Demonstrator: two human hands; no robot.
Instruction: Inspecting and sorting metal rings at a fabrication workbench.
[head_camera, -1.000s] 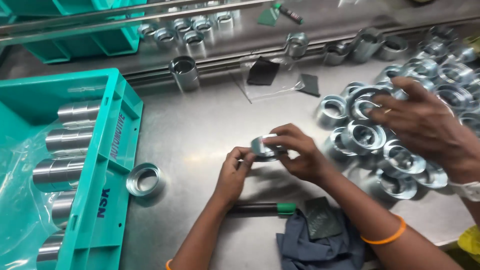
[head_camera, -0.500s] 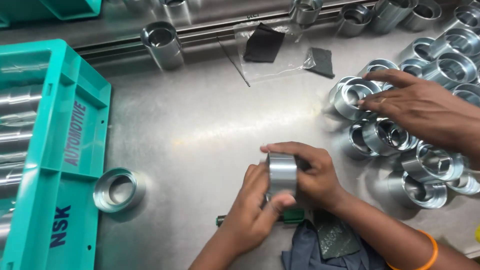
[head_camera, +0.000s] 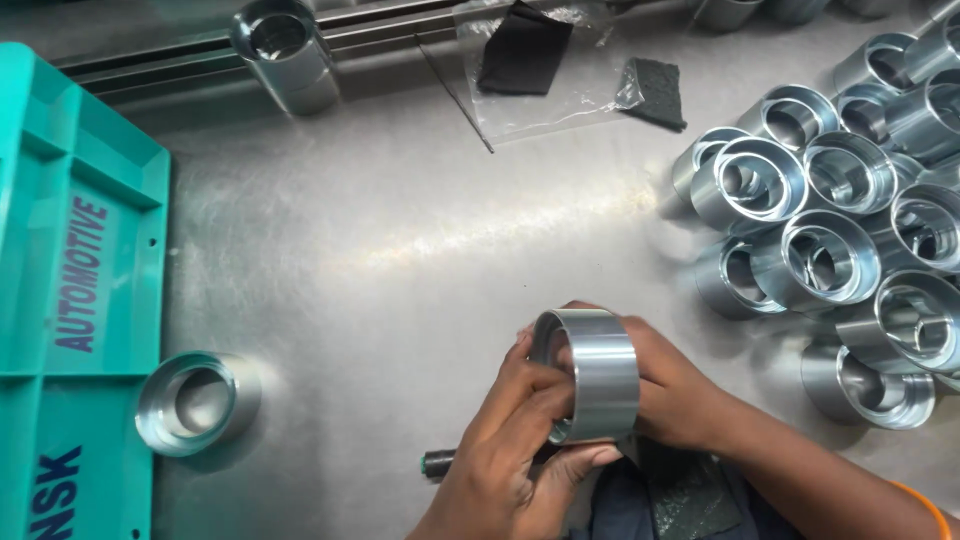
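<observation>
One polished steel ring (head_camera: 590, 375), a short, thick-walled machined sleeve, sits between both hands just above the brushed metal worktable (head_camera: 400, 240), near its front edge. The left hand (head_camera: 515, 455) cups it from below and the left side, fingers curled shut around the near rim with the thumb under the outer wall; the right hand (head_camera: 680, 395) closes on the far side, its fingers mostly hidden behind the ring.

It looks heavy for its size, fully rigid and in no way fragile, though the mirror finish would mark if knocked against other parts. That smooth outer wall is likely slippery, so the surer hold is across the two flat end faces or with a finger hooked into the bore, rather than a pinch on the curved outside.

Counting what shows: one similar ring (head_camera: 195, 400) lies flat and alone beside the teal plastic crate (head_camera: 80, 250); one taller steel sleeve (head_camera: 285, 45) stands at the top by a rail; roughly a dozen rings make up the heap of finished parts (head_camera: 850, 220) on the right, some cut off by the frame edge, so the count is not exact. Two dark abrasive pads (head_camera: 650, 90) lie on a clear plastic bag (head_camera: 540, 100). One green-tipped tool handle (head_camera: 440, 464) pokes out under the left wrist, next to a dark cloth (head_camera: 680, 495).
</observation>
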